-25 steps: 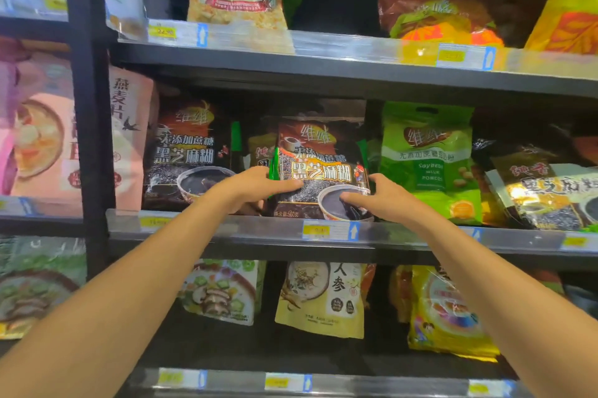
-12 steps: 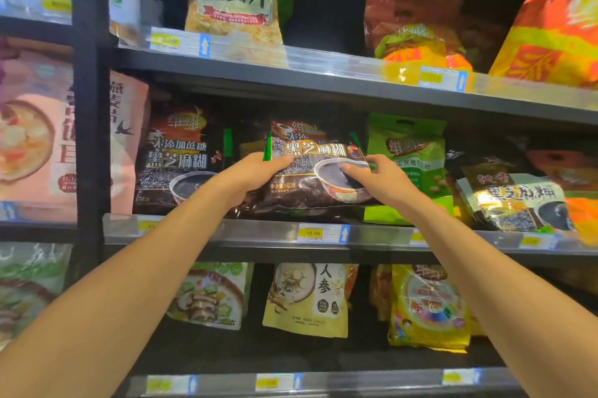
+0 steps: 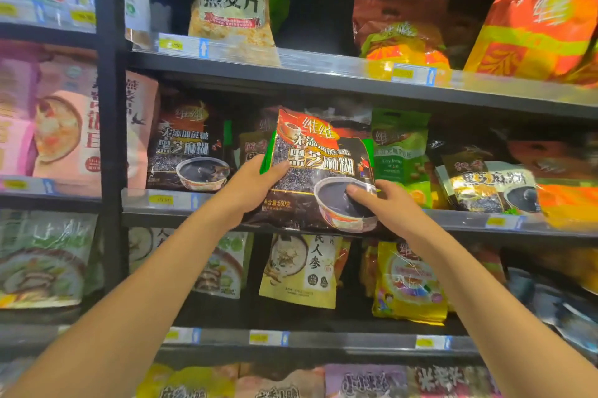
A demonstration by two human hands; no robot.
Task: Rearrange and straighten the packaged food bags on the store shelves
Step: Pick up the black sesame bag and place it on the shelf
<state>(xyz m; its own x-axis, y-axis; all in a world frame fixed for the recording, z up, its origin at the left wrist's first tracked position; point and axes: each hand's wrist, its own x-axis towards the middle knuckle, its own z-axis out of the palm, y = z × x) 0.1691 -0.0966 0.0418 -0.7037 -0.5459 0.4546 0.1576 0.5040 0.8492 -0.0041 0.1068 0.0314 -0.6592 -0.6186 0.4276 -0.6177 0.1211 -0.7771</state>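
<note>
A dark sesame-paste bag (image 3: 320, 167) with a red and green top is held off the middle shelf (image 3: 168, 203), tilted slightly and facing me. My left hand (image 3: 255, 184) grips its left edge, thumb on the front. My right hand (image 3: 385, 203) grips the lower right corner, thumb across the printed bowl. A matching bag (image 3: 187, 148) stands on the shelf to the left. A green bag (image 3: 399, 151) stands just right, partly hidden behind the held one.
Another sesame bag (image 3: 488, 184) leans at the right of the middle shelf. An oat bag (image 3: 233, 9) and orange bags (image 3: 537, 15) sit on the upper shelf. Yellow bags (image 3: 301, 271) hang below. A black upright post (image 3: 110, 106) divides the shelving at left.
The sesame bag has been lifted from the shelf toward me and turned upright from a tipped-back pose. Both hands moved with it; my view shifted closer.
</note>
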